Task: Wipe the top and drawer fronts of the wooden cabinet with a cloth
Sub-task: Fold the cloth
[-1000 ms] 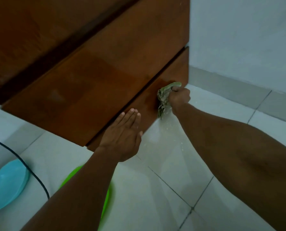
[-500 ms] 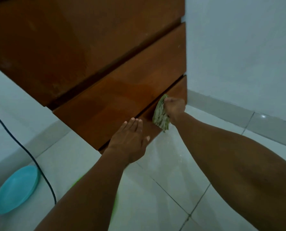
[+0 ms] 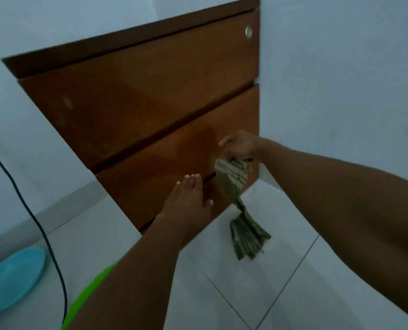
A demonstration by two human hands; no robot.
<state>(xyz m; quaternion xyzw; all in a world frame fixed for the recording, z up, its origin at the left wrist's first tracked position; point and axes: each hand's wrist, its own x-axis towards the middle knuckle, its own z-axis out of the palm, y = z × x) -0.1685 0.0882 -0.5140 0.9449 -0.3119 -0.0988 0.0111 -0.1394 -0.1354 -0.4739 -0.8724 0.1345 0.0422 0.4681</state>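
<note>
The wooden cabinet [image 3: 150, 96] stands against a pale wall, its three brown drawer fronts facing me and a small round lock at the upper right of the top drawer. My right hand [image 3: 240, 146] grips the striped green-and-cream cloth [image 3: 231, 177] at the right end of the middle drawer front; the cloth hangs loose down past the bottom drawer toward the floor. My left hand [image 3: 190, 198] rests flat with straight fingers on the bottom drawer front, just left of the cloth.
A white tiled floor [image 3: 257, 282] spreads below the cabinet. A light blue plate [image 3: 12, 279] lies at the lower left, and a green plate [image 3: 86, 294] peeks from under my left forearm. A black cable [image 3: 31, 215] runs down the left side.
The view has tilted up, bringing the whole cabinet front into sight. My right hand rose from the bottom drawer to the middle one, and the bunched cloth now dangles open. My left hand stays flat.
</note>
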